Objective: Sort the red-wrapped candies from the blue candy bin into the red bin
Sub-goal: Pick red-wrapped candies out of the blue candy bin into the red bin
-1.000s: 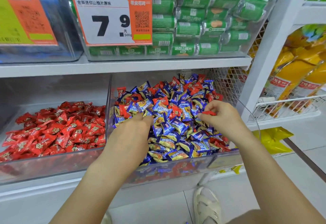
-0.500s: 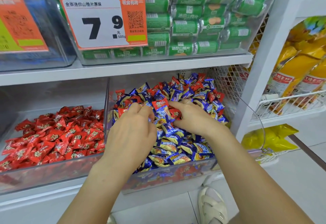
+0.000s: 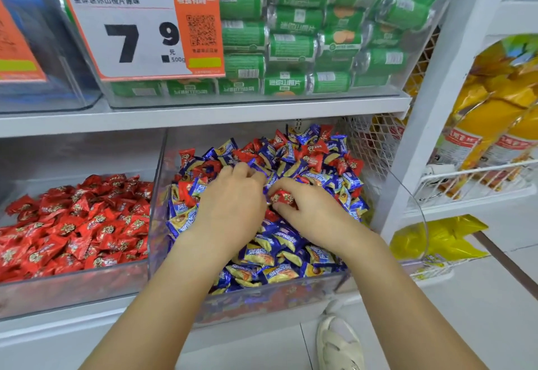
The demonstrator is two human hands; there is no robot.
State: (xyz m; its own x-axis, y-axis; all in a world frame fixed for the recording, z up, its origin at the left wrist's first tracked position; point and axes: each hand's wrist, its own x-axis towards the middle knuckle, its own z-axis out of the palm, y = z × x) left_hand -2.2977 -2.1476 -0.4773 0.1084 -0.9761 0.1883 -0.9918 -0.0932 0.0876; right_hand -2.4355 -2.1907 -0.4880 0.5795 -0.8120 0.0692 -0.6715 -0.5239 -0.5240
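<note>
- the right hand [image 3: 308,212] pinches one red candy [image 3: 281,197] over the blue candy bin [image 3: 262,302].
- the left hand [image 3: 233,203] lies on the candies, fingers curled; i cannot tell if it holds anything.
- the red bin [image 3: 72,288] stands just beside, on the left.

Illumination is bright, even and diffuse, with no single source in view. Shadows are soft and faint. The clear front wall of the blue candy bin [image 3: 262,299] carries pale reflections that smear the wrappers behind it. The price sign [image 3: 139,29] reads sharply, though its small print is soft. Wide-angle distortion bows the white shelf upright [image 3: 431,101] and stretches the frame edges. The forearms at the bottom appear slightly soft.
</note>
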